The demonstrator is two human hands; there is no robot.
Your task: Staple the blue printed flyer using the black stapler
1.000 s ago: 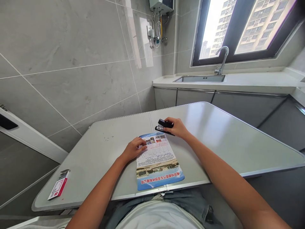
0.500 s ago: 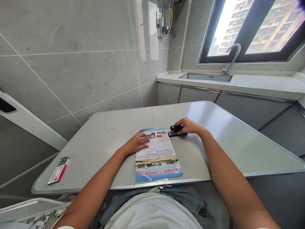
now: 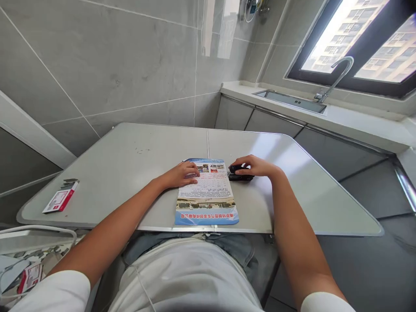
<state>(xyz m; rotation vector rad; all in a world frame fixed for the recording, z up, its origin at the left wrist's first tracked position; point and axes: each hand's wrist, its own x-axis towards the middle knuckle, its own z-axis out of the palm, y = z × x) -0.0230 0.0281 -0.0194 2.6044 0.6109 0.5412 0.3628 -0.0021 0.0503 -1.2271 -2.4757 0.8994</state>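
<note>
A printed flyer (image 3: 208, 195) with a blue band at its near edge lies flat on the grey folding table (image 3: 130, 164). My left hand (image 3: 179, 175) rests on the flyer's upper left part, fingers curled and pressing down on the paper. My right hand (image 3: 256, 166) lies over a black stapler (image 3: 239, 175) that sits on the table just right of the flyer's top corner, fingers wrapped round it.
A small red-and-white box (image 3: 60, 200) with staples beside it lies near the table's left edge. A basket (image 3: 35, 242) with papers stands at the lower left. A counter with a sink (image 3: 289, 101) and tap (image 3: 334, 78) runs behind, under a window.
My right hand brought the stapler down from above the flyer's top edge onto the table to the flyer's right. My left hand stayed on the flyer. The camera tilted downward.
</note>
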